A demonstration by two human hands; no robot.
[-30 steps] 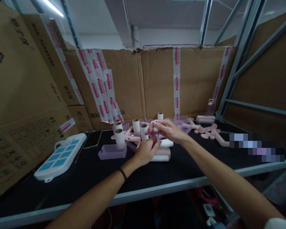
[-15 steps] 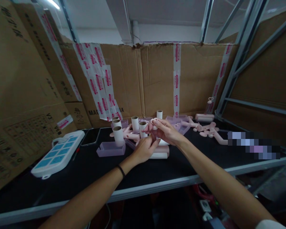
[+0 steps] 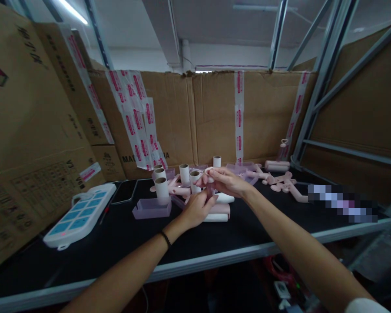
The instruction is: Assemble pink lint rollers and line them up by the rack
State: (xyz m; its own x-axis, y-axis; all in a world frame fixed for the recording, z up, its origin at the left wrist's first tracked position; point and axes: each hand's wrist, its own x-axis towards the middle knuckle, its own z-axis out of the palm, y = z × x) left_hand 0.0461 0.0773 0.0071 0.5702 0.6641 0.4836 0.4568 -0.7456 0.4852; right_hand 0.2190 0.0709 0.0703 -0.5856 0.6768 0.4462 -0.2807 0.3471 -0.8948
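Observation:
My left hand (image 3: 198, 208) is closed around the lower part of a small clear bottle with a pink cap (image 3: 210, 179), held upright over the shelf. My right hand (image 3: 228, 181) has its fingers closed on the pale pink cap at the top, and partly hides it. Below and behind my hands lie pink and white rolls (image 3: 219, 213), touching one another. Left of my hands stand several white cardboard tubes (image 3: 162, 190), among loose pink plastic parts (image 3: 179, 190). A translucent purple tray (image 3: 152, 209) sits in front of the tubes.
A white power strip (image 3: 81, 215) with blue sockets and a dark phone (image 3: 124, 191) lie at the left. Pink plastic parts (image 3: 282, 180), a pink roll (image 3: 276, 166) and a similar loop-topped bottle (image 3: 282, 151) are at the right. Taped cardboard (image 3: 211, 117) walls the back.
The camera view has tilted up slightly, so the scene sits lower. Both hands stay on the bottle and cap, with only slight finger movement.

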